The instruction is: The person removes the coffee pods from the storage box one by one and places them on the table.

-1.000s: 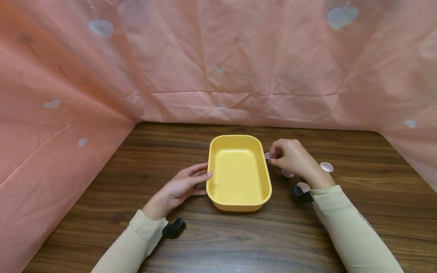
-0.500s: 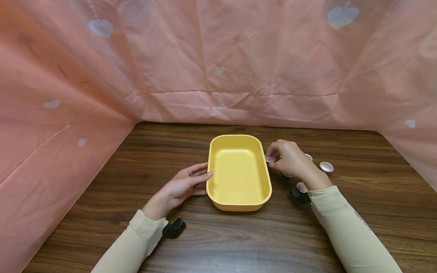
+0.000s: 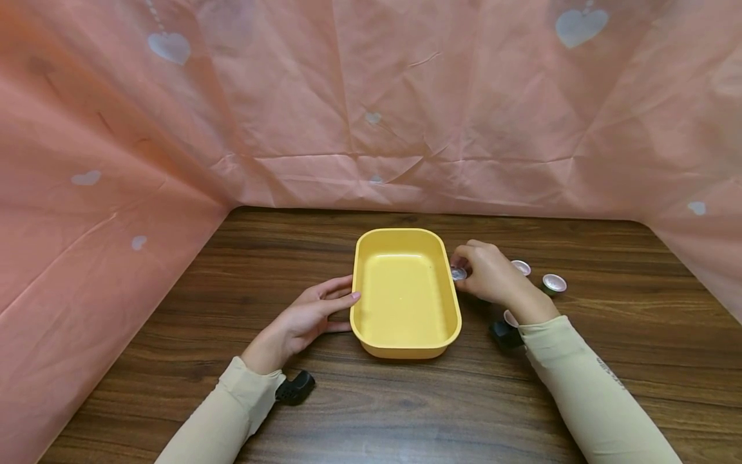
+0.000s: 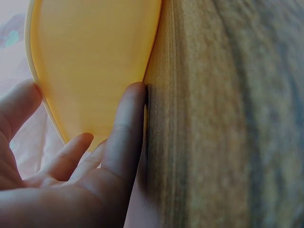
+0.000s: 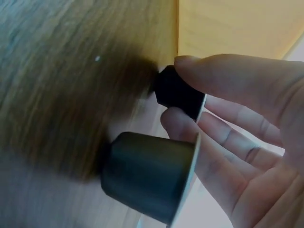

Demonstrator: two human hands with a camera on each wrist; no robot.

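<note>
A yellow rectangular container (image 3: 406,303) stands on the table, nothing inside it. My left hand (image 3: 307,316) lies against its left wall, fingers straight and spread, thumb tip at the rim. Close by the opposite wall, my right hand (image 3: 489,277) pinches a dark coffee capsule (image 5: 178,92) between thumb and fingertips. In the head view only the pale lid of this capsule (image 3: 458,274) shows. A dark green coffee capsule (image 5: 147,175) stands near the right fingers in the right wrist view; the right hand hides it in the head view.
Two more coffee capsules stand right of the right hand, one with a pinkish lid (image 3: 522,267) and one farther right (image 3: 554,284). Another capsule (image 3: 510,318) is partly covered by the right wrist. Pink cloth (image 3: 406,187) walls off the wooden table (image 3: 371,412) at the back and sides.
My right hand has shifted slightly left and nearer to me, with the capsule in its fingertips. A capsule behind the hand has come into view, another is now hidden. The left hand has stayed put.
</note>
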